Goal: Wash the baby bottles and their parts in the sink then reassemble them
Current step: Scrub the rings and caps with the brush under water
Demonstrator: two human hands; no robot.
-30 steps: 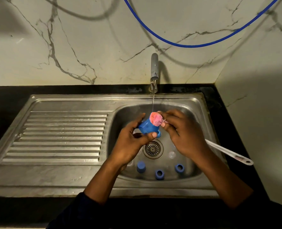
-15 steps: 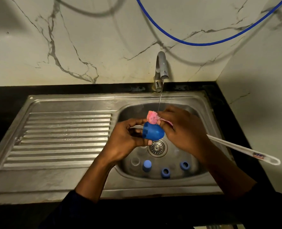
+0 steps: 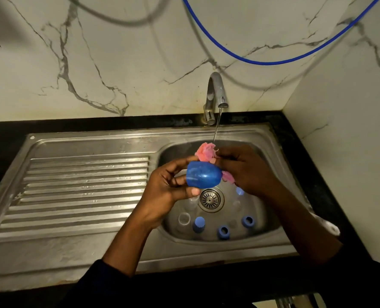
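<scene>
My left hand (image 3: pixel 170 187) grips a blue bottle cap (image 3: pixel 203 174) over the sink basin (image 3: pixel 175 152), the cap lying on its side. My right hand (image 3: pixel 246 170) pinches a pink scrubber (image 3: pixel 205 151) just above and beside the cap, under a thin stream from the tap (image 3: pixel 215 94). The scrubber's long white handle (image 3: pixel 328 225) sticks out behind my right forearm. On the basin floor stand a blue cap (image 3: pixel 199 224), two blue collar rings (image 3: pixel 223 231) (image 3: pixel 248 221) and a clear part (image 3: pixel 183 218).
A ribbed steel drainboard (image 3: pixel 80 192) lies left of the basin. The drain strainer (image 3: pixel 210 199) sits mid-basin. Black counter (image 3: pixel 4 134) borders the sink, with marble walls behind and at right. A blue hose (image 3: pixel 262 62) hangs across the back wall.
The cap has turned from mouth-up to lying on its side in my left hand. The scrubber has come out of the cap and now sits above it. The view has shifted.
</scene>
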